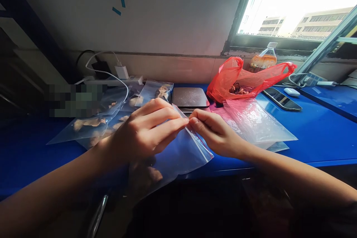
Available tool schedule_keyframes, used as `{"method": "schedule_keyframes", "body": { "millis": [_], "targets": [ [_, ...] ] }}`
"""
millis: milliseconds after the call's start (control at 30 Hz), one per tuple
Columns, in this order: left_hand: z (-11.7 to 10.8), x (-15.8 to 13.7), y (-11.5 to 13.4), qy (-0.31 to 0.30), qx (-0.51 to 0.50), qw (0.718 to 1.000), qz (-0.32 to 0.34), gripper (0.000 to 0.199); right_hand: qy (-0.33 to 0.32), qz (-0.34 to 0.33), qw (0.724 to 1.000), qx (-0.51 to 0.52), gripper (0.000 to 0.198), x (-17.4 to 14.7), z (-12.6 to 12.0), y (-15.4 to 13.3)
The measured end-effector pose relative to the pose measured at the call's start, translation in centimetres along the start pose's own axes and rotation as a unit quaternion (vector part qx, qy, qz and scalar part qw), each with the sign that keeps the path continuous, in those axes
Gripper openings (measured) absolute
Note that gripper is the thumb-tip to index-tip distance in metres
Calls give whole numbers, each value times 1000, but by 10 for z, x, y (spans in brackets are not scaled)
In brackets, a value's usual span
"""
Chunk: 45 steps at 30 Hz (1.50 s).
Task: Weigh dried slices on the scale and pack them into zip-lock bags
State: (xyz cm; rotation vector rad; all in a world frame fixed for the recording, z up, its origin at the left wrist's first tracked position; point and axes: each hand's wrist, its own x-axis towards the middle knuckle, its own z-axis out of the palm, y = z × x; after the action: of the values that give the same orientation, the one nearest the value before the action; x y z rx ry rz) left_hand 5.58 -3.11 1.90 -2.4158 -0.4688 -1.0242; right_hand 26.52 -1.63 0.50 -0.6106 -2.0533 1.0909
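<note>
A clear zip-lock bag (pixel 181 152) with a red line along its seal hangs tilted between my hands, over the table's front edge. Brown dried pieces (pixel 153 174) lie in its lower end. My left hand (pixel 153 126) is closed on the seal edge, its fingertips meeting those of the other hand. My right hand (pixel 212 128) pinches the same edge from the right, thumb on top. Just behind them sits a flat digital scale (pixel 191 97) with specks on its dark plate. My left hand partly hides the bag's upper side.
Filled zip-lock bags (pixel 89 123) lie on the blue table (pixel 320 134) at left. A red plastic bag (pixel 220 78) with brown pieces stands behind flat clear bags (pixel 259 122). Further right are a phone (pixel 283 99) and earbud case (pixel 291 92); a bottle (pixel 264 59) and power strip (pixel 134 80) stand behind.
</note>
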Motion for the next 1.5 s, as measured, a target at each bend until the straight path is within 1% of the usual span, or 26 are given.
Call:
{"method": "schedule_keyframes", "body": {
  "millis": [67, 167, 300, 367, 467, 533, 600, 733, 833, 967, 1067, 1233, 1367, 1467, 1500],
  "targets": [
    [-1, 0, 1, -4, -2, 1000, 10, 19, -35, 37, 998, 40, 39, 0, -1, -3],
    [-3, 1, 2, -8, -3, 1000, 28, 14, -94, 90, 984, 119, 43, 0, -1, -6],
    [-2, 3, 4, 9, 7, 999, 53, 7, -119, 121, 965, 202, 48, 2, 3, -3],
    [-2, 3, 6, 4, 7, 999, 53, 6, -143, 123, 955, 227, 49, 3, 3, 1],
    [-4, 4, 10, -8, 8, 999, 42, 7, -191, 102, 944, 249, 45, 5, -2, 6],
    [-6, 5, 12, -8, 8, 999, 39, 8, -214, 84, 942, 246, 43, 5, -6, 6],
    [-9, 5, 13, -7, 6, 999, 41, 9, -222, 76, 942, 240, 43, 5, -9, 5],
    [-12, 4, 13, -10, 7, 999, 39, 10, -215, 87, 941, 245, 46, 4, -11, 3],
    [-12, 2, 13, -4, 16, 999, 35, 11, -211, 107, 933, 270, 45, 3, -9, 4],
    [-10, 0, 11, 8, 22, 998, 58, 9, -215, 103, 929, 282, 45, 2, -8, 4],
    [-9, -1, 7, 12, 17, 997, 69, 10, -207, 87, 940, 258, 48, 4, -8, 2],
    [-9, 0, 5, 15, -2, 997, 81, 14, -166, 73, 954, 238, 49, 5, -7, 2],
    [-6, 2, 3, 6, -19, 997, 70, 9, -121, 78, 968, 207, 48, 3, -5, 1],
    [-2, 3, 2, -2, -41, 996, 79, 12, -82, 73, 979, 173, 48, 1, -5, 0],
    [0, 4, 2, 2, -56, 996, 68, 12, -66, 66, 984, 153, 47, 1, -5, 0]
  ]
}}
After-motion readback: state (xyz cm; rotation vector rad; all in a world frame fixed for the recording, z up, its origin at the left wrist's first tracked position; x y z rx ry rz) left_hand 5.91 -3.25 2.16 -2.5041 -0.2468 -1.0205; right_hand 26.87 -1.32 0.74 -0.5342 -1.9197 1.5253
